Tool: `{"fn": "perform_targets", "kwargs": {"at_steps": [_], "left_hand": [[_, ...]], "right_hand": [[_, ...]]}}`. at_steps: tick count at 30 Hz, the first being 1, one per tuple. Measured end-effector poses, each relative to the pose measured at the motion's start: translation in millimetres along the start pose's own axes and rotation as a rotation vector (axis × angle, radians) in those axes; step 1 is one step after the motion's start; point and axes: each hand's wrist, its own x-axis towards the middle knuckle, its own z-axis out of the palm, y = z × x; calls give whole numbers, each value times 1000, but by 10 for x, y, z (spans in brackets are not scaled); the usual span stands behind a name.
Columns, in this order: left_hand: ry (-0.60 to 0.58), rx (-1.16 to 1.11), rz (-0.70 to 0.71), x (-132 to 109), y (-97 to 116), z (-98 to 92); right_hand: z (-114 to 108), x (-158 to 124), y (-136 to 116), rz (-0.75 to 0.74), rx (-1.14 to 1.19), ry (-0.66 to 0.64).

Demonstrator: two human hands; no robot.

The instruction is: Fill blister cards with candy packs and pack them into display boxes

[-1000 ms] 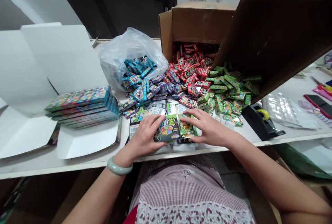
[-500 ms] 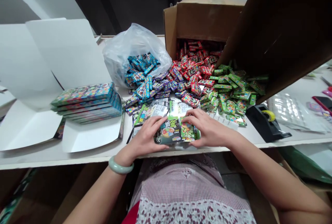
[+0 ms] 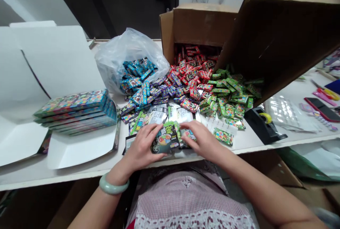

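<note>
Hands [image 3: 143,146] [image 3: 204,139], two, flank one black-and-green packet [image 3: 167,139].

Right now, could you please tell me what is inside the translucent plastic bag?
Small blue packets lie heaped inside the translucent plastic bag, visible at its open mouth. What lies beneath the uppermost ones is covered, so I cannot tell.

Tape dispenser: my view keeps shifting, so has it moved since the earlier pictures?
No, neither way: the tape dispenser sits unchanged beside the carton.
</note>
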Motion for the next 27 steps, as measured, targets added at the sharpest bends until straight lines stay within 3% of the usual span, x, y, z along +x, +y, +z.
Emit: {"fn": "perform_targets", "kwargs": {"at_steps": [3, 5, 7, 10, 15, 20, 25, 27], "left_hand": [[-12, -5, 24, 3, -8, 44], [-2, 17, -6, 0, -29, 44], [11, 46, -36, 2, -54, 22], [5, 56, -38, 26, -57, -8], [6, 46, -61, 14, -47, -21], [56, 54, -92, -49, -119, -39], [83, 93, -85, 15, -86, 24], [81, 103, -72, 49, -56, 45]], "right_hand": [[82, 39, 38, 40, 106, -23], [18, 157, 204, 134, 99, 36], [-101, 340, 452, 313, -53, 140], [-244, 635, 815, 503, -240, 96], [-312, 824, 1065, 552, -203, 72], [-331, 545, 954, 522, 2, 109], [-218, 199, 575, 396, 523, 243], [-177, 120, 421, 358, 597, 277]]}}
